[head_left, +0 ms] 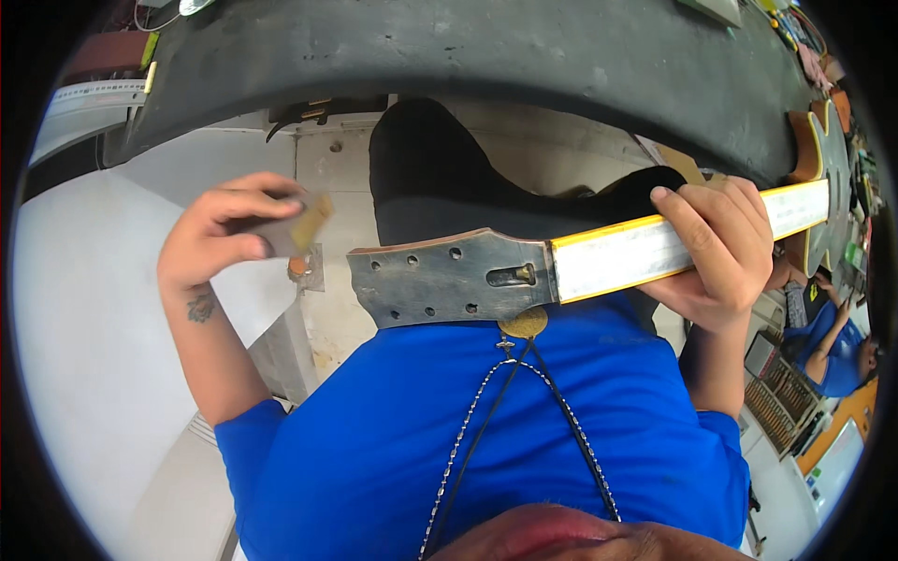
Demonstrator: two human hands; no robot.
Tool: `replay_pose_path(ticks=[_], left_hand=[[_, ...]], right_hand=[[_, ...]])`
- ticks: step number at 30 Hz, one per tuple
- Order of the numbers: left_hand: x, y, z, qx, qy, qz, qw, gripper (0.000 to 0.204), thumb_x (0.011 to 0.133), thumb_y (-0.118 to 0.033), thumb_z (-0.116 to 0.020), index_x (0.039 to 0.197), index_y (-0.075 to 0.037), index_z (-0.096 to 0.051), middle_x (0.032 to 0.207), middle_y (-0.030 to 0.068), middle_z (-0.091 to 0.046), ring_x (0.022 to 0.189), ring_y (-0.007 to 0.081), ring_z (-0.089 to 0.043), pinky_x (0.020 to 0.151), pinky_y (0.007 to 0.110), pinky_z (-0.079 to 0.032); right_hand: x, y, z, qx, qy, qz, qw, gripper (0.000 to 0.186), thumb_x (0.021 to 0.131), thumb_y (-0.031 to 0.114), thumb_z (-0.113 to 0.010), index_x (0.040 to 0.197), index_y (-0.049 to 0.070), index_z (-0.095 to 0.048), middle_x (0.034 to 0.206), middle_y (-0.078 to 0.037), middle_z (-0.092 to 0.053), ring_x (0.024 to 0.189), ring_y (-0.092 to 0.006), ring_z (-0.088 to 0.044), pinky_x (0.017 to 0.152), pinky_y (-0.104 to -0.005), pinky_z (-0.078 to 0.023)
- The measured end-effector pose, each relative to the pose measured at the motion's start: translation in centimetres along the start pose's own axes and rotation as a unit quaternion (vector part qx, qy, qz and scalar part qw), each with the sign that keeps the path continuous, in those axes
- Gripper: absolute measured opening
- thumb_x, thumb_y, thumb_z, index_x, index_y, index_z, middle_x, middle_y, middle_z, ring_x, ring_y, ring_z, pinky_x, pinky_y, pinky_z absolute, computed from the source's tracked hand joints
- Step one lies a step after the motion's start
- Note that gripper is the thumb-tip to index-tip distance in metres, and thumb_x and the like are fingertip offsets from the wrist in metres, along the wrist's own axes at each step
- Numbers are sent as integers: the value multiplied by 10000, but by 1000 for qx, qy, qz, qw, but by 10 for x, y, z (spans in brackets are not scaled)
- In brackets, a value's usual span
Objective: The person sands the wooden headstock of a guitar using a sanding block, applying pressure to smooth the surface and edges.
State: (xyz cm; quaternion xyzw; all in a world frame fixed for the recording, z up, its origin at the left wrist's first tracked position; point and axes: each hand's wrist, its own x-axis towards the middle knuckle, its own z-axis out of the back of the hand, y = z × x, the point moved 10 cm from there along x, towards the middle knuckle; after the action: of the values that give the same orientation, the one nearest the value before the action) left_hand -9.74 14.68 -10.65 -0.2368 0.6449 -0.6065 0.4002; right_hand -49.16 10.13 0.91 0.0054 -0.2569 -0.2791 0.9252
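An unfinished electric guitar lies across my lap, its dark headstock [449, 280] pointing left. Several tuner holes and a slot near the nut end show in the headstock. White covering with yellow edges runs along the neck [608, 260]. My right hand [716, 243] is wrapped around that neck, fingers over the front and the thumb side underneath. Held up left of the headstock, and apart from it, my left hand [229, 229] pinches a small flat grey-and-tan piece [304, 224]. Motion blurs this piece, so its kind is unclear. Part of the guitar's body [823, 196] shows at the far right.
A dark-covered workbench [468, 47] spans the far side, just beyond my knees. On its left end lies a metal ruler [98, 91]. To the right, another person in blue [832, 346] sits near a wooden rack [784, 397]. A white wall surface [94, 309] stands left.
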Motion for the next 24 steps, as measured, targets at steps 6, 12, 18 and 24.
replay_pose_path(ticks=[6,12,18,24], left_hand=[[33,-38,-14,-15,-31,-98,995,607,1069,-424,-775,1468,34,-754,1425,295,-725,1238,355,-762,1032,426,-601],[96,-57,-78,15,-46,-51,998,614,1071,-401,-756,1484,53,-713,1402,226,-745,1255,330,-738,1056,417,-573],[42,-54,-40,162,131,38,977,586,1106,-389,-734,1498,45,-705,1360,249,-755,1201,395,-747,1050,449,-570],[93,-67,-52,103,72,-38,991,521,1110,-328,-720,1438,77,-740,1352,254,-769,1229,389,-763,1061,443,-583]], right_hand=[[-7,-5,-9,17,2,-10,1000,593,688,468,-938,1020,-8,-819,832,-91,-712,714,-261,-706,683,-392,-528],[-7,-6,-7,15,-2,-18,1000,602,656,451,-941,1023,-10,-819,813,-87,-700,693,-256,-697,659,-387,-518],[-11,-6,-5,37,-16,-31,999,554,672,420,-951,1031,15,-829,816,-90,-701,703,-252,-701,667,-384,-524],[-16,-3,-10,13,14,-49,999,542,678,403,-959,1055,34,-842,841,-87,-711,717,-257,-701,680,-388,-538]])
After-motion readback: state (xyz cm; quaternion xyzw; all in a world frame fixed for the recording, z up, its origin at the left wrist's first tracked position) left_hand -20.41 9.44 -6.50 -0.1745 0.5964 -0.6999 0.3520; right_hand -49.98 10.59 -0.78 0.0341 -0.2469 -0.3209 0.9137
